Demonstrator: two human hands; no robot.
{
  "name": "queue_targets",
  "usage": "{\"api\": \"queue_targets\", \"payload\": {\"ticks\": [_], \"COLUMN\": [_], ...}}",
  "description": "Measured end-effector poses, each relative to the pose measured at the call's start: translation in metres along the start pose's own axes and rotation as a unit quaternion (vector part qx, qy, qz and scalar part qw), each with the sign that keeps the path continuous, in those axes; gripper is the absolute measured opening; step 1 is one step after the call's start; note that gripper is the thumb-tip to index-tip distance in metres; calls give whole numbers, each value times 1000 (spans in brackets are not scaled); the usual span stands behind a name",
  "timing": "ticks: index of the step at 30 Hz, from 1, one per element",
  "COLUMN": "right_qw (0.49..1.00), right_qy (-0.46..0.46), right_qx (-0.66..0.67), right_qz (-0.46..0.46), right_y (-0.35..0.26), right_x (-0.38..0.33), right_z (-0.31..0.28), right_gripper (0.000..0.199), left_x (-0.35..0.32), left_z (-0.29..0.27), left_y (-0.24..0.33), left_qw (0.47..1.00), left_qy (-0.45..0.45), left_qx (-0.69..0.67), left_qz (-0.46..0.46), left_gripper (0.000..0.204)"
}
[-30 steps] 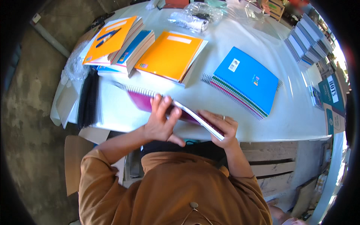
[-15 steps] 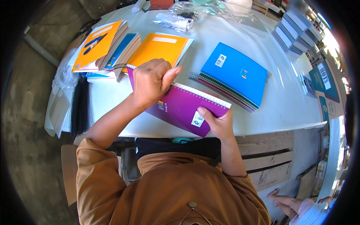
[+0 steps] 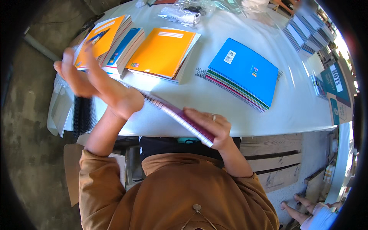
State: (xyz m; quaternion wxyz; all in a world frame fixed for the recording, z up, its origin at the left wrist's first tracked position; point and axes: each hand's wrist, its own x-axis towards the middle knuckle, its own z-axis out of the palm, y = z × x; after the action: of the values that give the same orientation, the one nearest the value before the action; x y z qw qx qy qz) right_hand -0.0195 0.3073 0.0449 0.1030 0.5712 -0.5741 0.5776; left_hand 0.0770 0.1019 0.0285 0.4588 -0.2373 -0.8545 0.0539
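Head view: at lower centre the right hand (image 3: 212, 128) grips a purple spiral notebook (image 3: 180, 117) edge-on over the worktop (image 3: 214, 96). Left hand (image 3: 90, 82), fingers spread, presses its far end. It looks light and floppy, best held by the wire spine.

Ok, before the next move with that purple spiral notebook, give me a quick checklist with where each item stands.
1. Right hand gripping the purple spiral notebook at its near end: ok.
2. Left hand on the notebook: ok for the wrist, which rests on its far end; the fingers are raised and blurred, so their grip cannot tell.
3. Notebook flat on the white table: not ok, it is tilted, seen almost edge-on.
4. Bare table between the orange notebook and the blue notebook stack: ok.
5. Notebook open or closed: cannot tell.
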Motion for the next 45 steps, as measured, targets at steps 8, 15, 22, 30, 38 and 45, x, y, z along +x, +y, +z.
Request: {"api": "queue_targets", "payload": {"ticks": [8,15,22,30,38,45], "right_qw": [1000,997,992,994,992,991], "right_qy": [2,54,112,71,77,68], "right_qx": [6,-50,-2,41,6,44], "right_qz": [8,6,54,79,98,107], "right_y": [-2,2,4,3,2,8], "right_x": [-6,-14,-9,-10,-8,-10], "right_z": [3,0,8,7,12,12], "right_gripper": [34,31,33,48,51,36], "left_x": [-3,11,6,23,36,92], "left_z": [32,23,21,18,24,9], "left_y": [-11,-18,57,57,69,50], "left_qw": [951,982,972,976,985,982], "left_qy": [214,183,-47,-143,-11,-105], "left_qx": [222,55,-230,-163,-167,-105], "left_qz": [-9,10,-1,24,-42,-119], "left_gripper": [95,111,110,78,79,69]}}
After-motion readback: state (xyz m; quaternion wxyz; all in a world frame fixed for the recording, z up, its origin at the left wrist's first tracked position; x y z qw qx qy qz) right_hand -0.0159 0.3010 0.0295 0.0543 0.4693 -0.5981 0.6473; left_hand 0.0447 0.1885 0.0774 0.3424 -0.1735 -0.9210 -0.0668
